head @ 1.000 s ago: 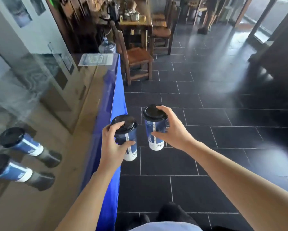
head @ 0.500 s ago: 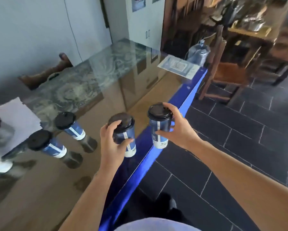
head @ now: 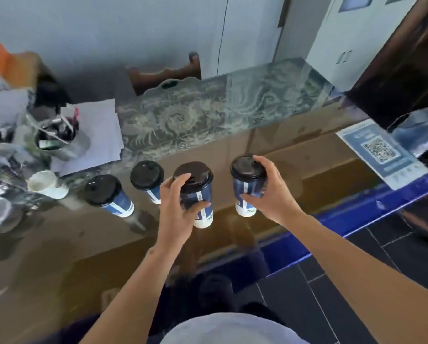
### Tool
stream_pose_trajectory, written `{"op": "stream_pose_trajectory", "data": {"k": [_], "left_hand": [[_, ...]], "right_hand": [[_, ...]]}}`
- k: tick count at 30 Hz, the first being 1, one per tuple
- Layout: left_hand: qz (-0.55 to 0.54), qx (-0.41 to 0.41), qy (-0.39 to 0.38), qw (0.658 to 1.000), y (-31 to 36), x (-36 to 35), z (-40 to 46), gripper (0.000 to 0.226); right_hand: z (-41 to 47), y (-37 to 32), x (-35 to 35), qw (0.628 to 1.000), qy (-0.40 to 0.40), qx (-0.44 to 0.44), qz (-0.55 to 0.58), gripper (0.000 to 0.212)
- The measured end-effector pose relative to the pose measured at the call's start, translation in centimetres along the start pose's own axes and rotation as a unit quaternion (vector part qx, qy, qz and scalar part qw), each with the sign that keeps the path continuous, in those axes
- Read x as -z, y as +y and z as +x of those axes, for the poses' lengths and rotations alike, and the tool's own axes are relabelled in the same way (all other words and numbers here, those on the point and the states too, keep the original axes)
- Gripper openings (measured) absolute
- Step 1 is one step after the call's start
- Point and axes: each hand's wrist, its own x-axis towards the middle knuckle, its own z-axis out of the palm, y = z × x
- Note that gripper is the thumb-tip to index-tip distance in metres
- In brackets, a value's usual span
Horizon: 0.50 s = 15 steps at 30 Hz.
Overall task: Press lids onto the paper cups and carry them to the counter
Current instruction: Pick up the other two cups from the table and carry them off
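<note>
I hold two blue-and-white paper cups with black lids over the glass counter [head: 232, 150]. My left hand [head: 177, 209] grips one lidded cup [head: 198, 192] around its upper body. My right hand [head: 270, 192] grips the other lidded cup [head: 245, 184] from the right side. Both cups are upright, just above or on the glass; I cannot tell which. Two more lidded cups stand on the counter to the left, one [head: 108, 194] further left and one [head: 147, 178] right beside my left hand.
A metal pot of utensils [head: 59, 140] on white papers [head: 96, 135] and an open white cup [head: 44, 183] sit at the left. A QR-code card [head: 379, 152] lies at the right by the counter's blue edge [head: 332, 219]. Dark tiled floor lies below right.
I have turned from the floor towards the counter and brought both cups over the glass, next to the two cups standing there. Both hands keep their grip.
</note>
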Motion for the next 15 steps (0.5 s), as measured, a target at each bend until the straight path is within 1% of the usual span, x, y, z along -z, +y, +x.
{"op": "stream_pose_trajectory", "data": {"k": [6, 11, 15], "left_hand": [[0.035, 0.023, 0.007, 0.999, -1.6, -3.7, 2.7, 0.081], [0.067, 0.043, 0.052, 0.995, -1.6, -6.9, 4.4, 0.081], [0.078, 0.087, 0.079, 0.990, -2.2, -8.4, 5.9, 0.081]], "right_hand": [[6.3, 1.8, -0.3, 0.998, -0.052, 0.026, -0.014, 0.094], [10.8, 3.0, 0.4, 0.993, -0.089, 0.051, -0.056, 0.094], [14.1, 3.5, 0.7, 0.985, -0.115, 0.087, -0.099, 0.093]]}}
